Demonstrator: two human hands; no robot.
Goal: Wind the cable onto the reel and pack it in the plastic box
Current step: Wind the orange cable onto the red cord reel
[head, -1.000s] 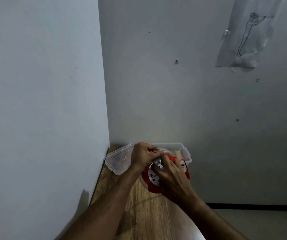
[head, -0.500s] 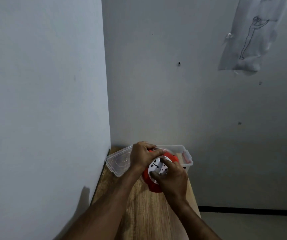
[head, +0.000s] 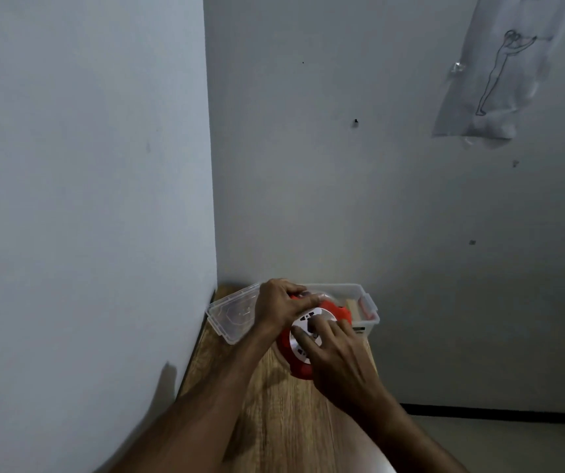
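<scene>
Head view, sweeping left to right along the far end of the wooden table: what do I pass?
Side wall → clear lid → left hand → red reel, held in both hands → clear plastic box at the right end, with a few small items inside that I can't identify.

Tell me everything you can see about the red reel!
The reel is round, with a red rim that looks like plastic and a white face with dark socket holes. It is tilted, its face toward the camera, over the wooden table, in front of the clear box. The left hand grips its top edge. The right hand lies on the face, fingers at a dark knob in the middle. No loose cable shows.
</scene>
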